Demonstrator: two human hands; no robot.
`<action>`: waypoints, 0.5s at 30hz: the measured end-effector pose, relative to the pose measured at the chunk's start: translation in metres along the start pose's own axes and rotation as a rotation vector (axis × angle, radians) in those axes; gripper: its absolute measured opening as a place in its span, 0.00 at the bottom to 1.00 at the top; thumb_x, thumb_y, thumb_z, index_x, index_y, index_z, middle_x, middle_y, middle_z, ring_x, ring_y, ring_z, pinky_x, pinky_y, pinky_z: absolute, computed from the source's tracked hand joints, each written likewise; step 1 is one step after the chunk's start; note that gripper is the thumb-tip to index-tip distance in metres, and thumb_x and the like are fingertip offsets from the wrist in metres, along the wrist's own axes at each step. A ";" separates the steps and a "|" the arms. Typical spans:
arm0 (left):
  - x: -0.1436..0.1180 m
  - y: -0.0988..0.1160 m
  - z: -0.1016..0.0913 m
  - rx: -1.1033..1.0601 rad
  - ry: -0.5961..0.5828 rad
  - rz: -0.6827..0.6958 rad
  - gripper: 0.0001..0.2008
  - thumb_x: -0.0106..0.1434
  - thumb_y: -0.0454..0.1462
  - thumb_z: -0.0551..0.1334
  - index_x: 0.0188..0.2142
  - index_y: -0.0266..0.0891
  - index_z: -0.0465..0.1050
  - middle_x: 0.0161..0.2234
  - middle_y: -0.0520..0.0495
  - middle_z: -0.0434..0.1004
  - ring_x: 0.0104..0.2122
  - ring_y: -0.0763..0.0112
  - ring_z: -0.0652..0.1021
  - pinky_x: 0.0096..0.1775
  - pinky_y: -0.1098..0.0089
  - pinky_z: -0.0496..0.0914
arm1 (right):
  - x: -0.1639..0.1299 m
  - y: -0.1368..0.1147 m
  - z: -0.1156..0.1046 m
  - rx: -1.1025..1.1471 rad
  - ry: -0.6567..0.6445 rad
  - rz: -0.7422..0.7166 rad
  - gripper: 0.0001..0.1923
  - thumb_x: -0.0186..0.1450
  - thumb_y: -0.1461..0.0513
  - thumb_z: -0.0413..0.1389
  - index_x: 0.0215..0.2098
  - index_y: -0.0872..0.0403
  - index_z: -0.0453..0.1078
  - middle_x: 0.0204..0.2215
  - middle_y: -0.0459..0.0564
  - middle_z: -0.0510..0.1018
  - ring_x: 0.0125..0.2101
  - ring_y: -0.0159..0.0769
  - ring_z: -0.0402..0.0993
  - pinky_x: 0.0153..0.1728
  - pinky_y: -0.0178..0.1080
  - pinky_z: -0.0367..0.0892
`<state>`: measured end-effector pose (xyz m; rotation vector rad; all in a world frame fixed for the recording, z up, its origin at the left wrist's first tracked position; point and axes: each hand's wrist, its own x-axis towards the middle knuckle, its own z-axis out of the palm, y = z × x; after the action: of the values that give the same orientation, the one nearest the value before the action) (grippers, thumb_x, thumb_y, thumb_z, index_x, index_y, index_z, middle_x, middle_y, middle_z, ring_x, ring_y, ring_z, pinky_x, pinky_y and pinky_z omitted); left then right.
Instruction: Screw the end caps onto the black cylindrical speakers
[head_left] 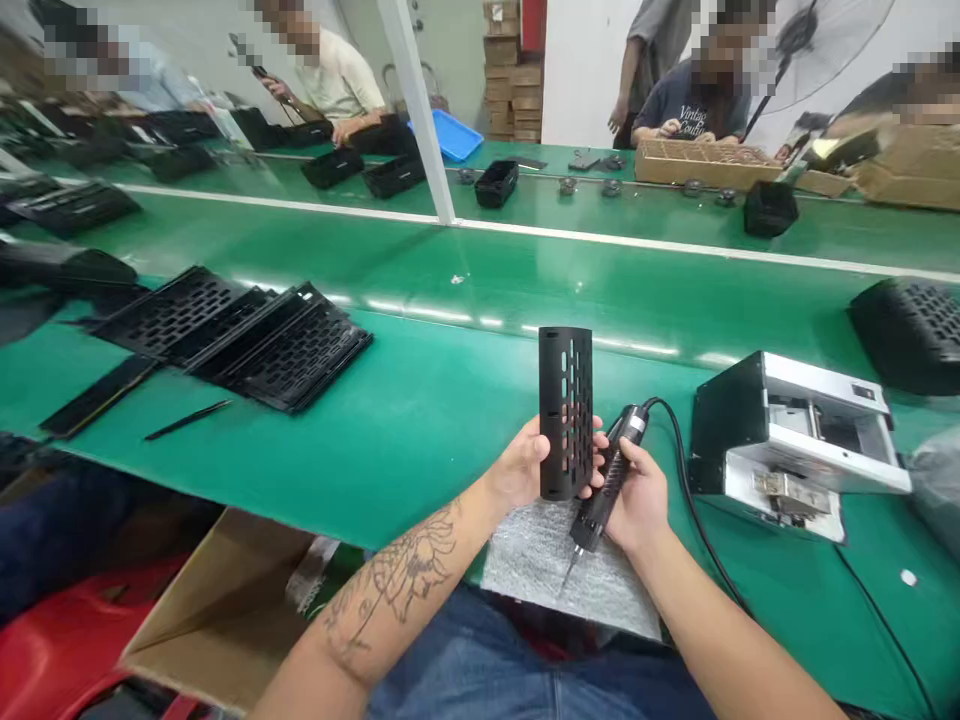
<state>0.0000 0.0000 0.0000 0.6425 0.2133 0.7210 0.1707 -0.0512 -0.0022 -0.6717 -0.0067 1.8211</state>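
My left hand (521, 468) holds a black curved panel (565, 410) with rows of slots, upright above the table's near edge. My right hand (637, 495) grips a black electric screwdriver (606, 480), its bit pointing down at a grey foam pad (547, 565); its fingertips also touch the panel's right edge. The screwdriver's black cable (690, 490) loops right.
A stack of black slotted panels (247, 335) and a thin black pen-like tool (187, 420) lie left on the green table (420, 400). A grey metal box device (795, 440) stands at right. An open cardboard box (225, 610) sits below left. Other people work across the table.
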 end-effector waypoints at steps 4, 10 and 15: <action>-0.004 -0.001 0.004 0.048 0.018 0.016 0.44 0.55 0.53 0.79 0.65 0.38 0.72 0.63 0.28 0.77 0.46 0.51 0.86 0.44 0.57 0.83 | -0.002 0.000 0.003 0.003 0.017 0.001 0.16 0.56 0.57 0.73 0.40 0.52 0.78 0.28 0.41 0.82 0.20 0.31 0.75 0.22 0.37 0.78; -0.031 0.008 0.020 0.176 0.118 0.286 0.41 0.53 0.47 0.81 0.62 0.43 0.70 0.64 0.34 0.77 0.63 0.41 0.79 0.65 0.44 0.73 | -0.015 0.028 0.022 -0.208 0.129 -0.111 0.23 0.56 0.59 0.78 0.47 0.52 0.80 0.39 0.48 0.89 0.36 0.43 0.87 0.40 0.44 0.85; -0.036 0.006 0.022 0.340 0.112 0.378 0.44 0.53 0.44 0.82 0.65 0.46 0.67 0.68 0.35 0.71 0.62 0.42 0.80 0.63 0.43 0.77 | -0.017 0.021 0.017 -0.131 0.192 -0.073 0.27 0.48 0.64 0.81 0.44 0.50 0.80 0.40 0.45 0.89 0.37 0.40 0.88 0.41 0.43 0.86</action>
<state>-0.0210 -0.0309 0.0196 0.9829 0.3262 1.0989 0.1478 -0.0681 0.0125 -0.9252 -0.0228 1.6903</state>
